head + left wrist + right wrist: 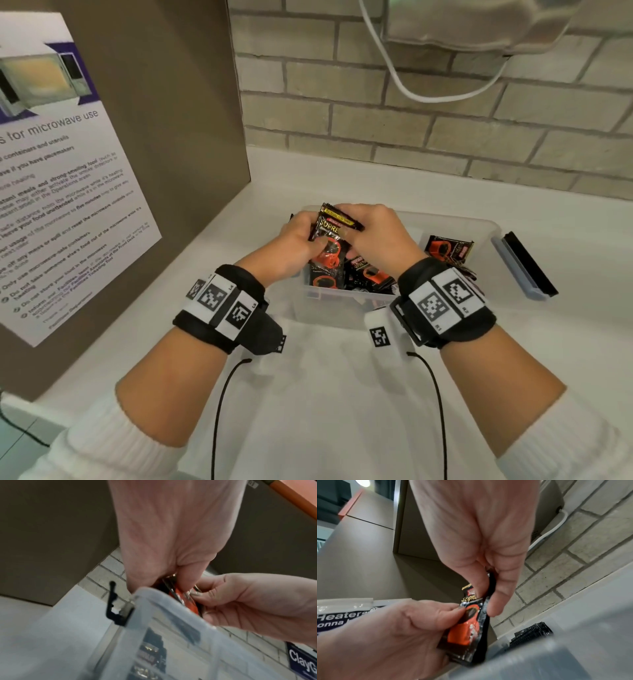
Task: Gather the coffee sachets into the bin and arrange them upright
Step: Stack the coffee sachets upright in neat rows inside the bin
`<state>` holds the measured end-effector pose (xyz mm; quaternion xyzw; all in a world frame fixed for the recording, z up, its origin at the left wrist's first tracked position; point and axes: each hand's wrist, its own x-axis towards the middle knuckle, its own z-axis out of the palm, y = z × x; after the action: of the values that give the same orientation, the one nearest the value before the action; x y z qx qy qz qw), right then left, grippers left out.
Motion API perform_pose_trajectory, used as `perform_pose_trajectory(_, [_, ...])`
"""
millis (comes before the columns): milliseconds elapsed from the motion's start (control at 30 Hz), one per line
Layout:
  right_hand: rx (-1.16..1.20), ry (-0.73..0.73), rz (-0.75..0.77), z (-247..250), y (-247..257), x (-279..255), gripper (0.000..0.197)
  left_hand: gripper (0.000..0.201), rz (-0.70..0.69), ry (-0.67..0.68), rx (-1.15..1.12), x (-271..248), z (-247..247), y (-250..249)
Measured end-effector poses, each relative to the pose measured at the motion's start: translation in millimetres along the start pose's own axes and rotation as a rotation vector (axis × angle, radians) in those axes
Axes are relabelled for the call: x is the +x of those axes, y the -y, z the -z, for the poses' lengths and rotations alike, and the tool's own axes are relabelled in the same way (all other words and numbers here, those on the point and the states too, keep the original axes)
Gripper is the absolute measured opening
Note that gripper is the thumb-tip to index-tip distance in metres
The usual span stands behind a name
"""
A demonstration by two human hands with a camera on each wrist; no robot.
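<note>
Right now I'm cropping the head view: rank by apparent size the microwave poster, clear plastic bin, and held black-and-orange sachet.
1. White microwave poster, nearer the camera, so unsure.
2. Clear plastic bin.
3. Black-and-orange coffee sachet held by both hands.

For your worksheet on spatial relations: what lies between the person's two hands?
A small stack of coffee sachets, held over the clear bin by the left hand and right hand; clearest in the head view.

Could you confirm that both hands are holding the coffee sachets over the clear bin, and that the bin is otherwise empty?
Not quite: the bin is not empty. The head view shows more sachets lying inside. Both the left hand and right hand do hold sachets over it.
</note>
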<state>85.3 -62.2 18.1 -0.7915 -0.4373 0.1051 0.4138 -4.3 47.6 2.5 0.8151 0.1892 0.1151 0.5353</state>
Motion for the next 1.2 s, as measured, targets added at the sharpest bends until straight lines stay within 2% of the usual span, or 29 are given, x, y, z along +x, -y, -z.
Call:
perform_pose_trajectory(100, [-0.048, 0.023, -0.057, -7, -5, -2, 0.03, 0.046, -0.007, -0.125, 0.108, 4, 13, 7])
perform_pose_trajectory(167, [-0.18, 0.059, -0.087, -12, -11, -1, 0.031, 0.045, -0.032, -0.201, 0.176, 4, 23, 9])
perform_pose_trajectory(267, [-0.353, 0.079, -0.112, -20, -20, 0, 0.035, 0.04, -0.047, -0.188, 0.257, 1, 28, 10])
perform_pose_trajectory(433, [-0.411, 0.203, -0.172, -31, -21, 6, 0.037, 0.042, -0.068, -0.097, 0.43, -3, 25, 14])
perform_pose_trajectory(533, [-0.356, 0.175, -0.16, -34, -20, 7, 0.036, 0.044, -0.071, -0.031, 0.512, -4, 21, 15])
perform_pose_trajectory(733, [-0.273, 0.069, -0.222, -34, -27, 7, 0.045, 0.046, -0.052, -0.014, 0.604, -2, 19, 13])
perform_pose_trajectory(1000, [-0.155, 0.091, -0.25, -29, -30, 5, 0.041, 0.046, -0.058, 0.012, 0.636, 3, 15, 15])
perform_pose_trajectory(1200, [0.049, -0.08, -0.403, 25, -45, 4, 0.028, 0.027, -0.12, -0.058, 0.532, 4, 13, 15])
